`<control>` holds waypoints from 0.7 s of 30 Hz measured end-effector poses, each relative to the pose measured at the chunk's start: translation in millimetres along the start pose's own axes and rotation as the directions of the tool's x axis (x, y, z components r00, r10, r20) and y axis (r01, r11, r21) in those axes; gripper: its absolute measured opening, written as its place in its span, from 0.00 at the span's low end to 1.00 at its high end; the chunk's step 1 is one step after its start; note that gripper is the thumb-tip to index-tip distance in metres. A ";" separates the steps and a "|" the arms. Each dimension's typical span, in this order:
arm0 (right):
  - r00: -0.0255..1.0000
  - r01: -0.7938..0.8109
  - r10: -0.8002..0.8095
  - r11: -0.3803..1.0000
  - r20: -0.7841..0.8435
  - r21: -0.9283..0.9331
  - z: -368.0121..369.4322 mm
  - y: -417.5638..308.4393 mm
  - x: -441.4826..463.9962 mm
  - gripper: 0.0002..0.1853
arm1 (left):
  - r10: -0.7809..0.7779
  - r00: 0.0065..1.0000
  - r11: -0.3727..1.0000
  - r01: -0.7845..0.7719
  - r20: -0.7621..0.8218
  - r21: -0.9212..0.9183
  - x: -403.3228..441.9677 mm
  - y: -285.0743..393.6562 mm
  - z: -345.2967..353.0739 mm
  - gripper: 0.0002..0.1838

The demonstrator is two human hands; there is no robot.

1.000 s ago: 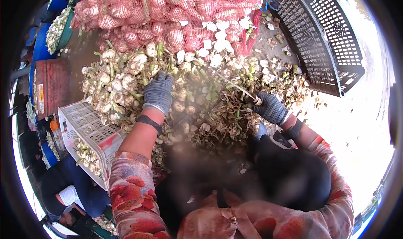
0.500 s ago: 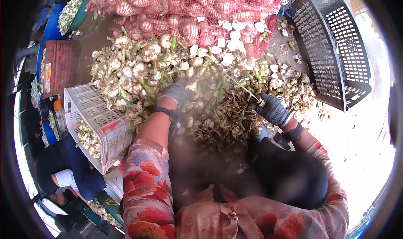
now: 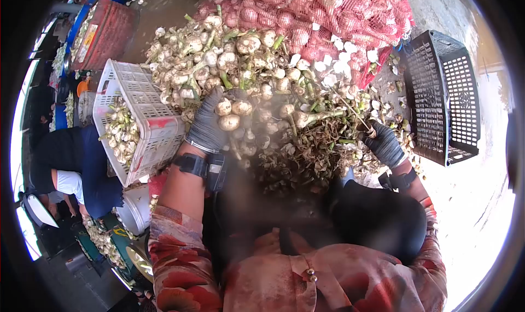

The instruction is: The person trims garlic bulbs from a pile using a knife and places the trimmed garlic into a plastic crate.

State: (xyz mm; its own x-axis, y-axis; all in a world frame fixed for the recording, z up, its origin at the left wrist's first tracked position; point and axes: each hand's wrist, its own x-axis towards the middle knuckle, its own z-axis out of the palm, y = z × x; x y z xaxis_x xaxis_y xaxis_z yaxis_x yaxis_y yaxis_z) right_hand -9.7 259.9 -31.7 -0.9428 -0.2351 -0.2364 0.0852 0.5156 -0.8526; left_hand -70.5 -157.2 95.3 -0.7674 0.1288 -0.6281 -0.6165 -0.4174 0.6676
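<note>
My left hand point(image 3: 206, 125), in a grey glove, is closed around garlic bulbs point(image 3: 229, 121), which show at its fingertips beside the pile. My right hand point(image 3: 386, 146), also gloved, grips the handle end of a long thin tool point(image 3: 353, 110), perhaps a narrow blade; its exact kind is unclear. The tool points up and left over cut stems and dry leaves point(image 3: 306, 153). Beyond my left hand rises a heap of garlic with stems point(image 3: 219, 55). A smear on the lens blurs the middle of the view.
Red mesh sacks of bulbs point(image 3: 322, 13) lie at the back. A white crate point(image 3: 156, 115) holding garlic stands tilted at left, and a black crate point(image 3: 429, 98) at right. A co-worker point(image 3: 71, 164) bends over at far left, near a white bucket point(image 3: 133, 211).
My left hand has come back left from the pile and now shows garlic bulbs in its grip. My right hand still holds the thin tool. The whole view has shifted.
</note>
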 end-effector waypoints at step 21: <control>0.935 0.030 0.322 0.346 -0.149 0.938 -29.9 -260.7 -121.7 0.17 | -0.075 0.884 0.993 0.108 -0.461 0.045 198.8 -113.6 16.6 0.42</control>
State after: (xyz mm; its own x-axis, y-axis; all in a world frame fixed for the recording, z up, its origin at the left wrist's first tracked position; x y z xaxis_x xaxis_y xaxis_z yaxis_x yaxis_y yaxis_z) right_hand 73.3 178.7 233.2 -0.9018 0.0689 -0.4266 0.3038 -0.6010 -0.7393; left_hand -155.9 -69.3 -98.9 -0.5510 -0.2689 -0.7900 -0.7029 -0.3606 0.6131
